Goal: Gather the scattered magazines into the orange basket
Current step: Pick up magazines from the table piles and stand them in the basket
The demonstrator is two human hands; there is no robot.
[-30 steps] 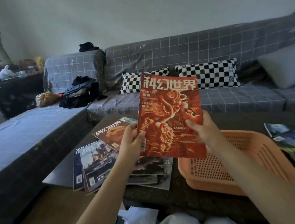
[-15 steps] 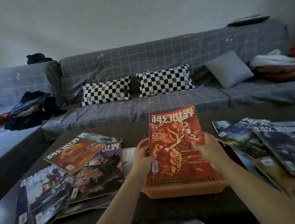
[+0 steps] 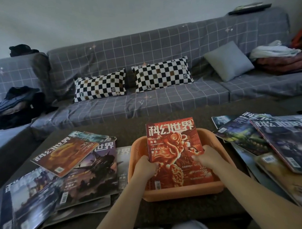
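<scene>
- Change: a sec ago you held the red mag point(image 3: 174, 148) up in the air w/ both hands; half a sec ago it was tilted over the basket point(image 3: 181, 191). Now its near end sits down inside, far end propped on the far rim, cover up.
- Left hand point(image 3: 145, 166): fingers curled on the mag's left edge, thumb on the cover. Right hand point(image 3: 208, 157): grips the right edge the same way. Neither has let go.
- Meaning: 1st mag is nearly in; prob. just needs releasing so it lies flat. It looks longer than the basket floor, so it may stay slanted.
- Rest not started: left pile point(image 3: 64, 168) and right pile point(image 3: 275, 140) lie fanned on the counter point(image 3: 129, 128), either side of the basket.
- Hard to see: basket floor is hidden under the mag, so can't tell if anything else is in it. Left pile runs off frame at bottom left, right pile is blurred and cut at the edge; no exact count. Fingertips under the mag not visible.
</scene>
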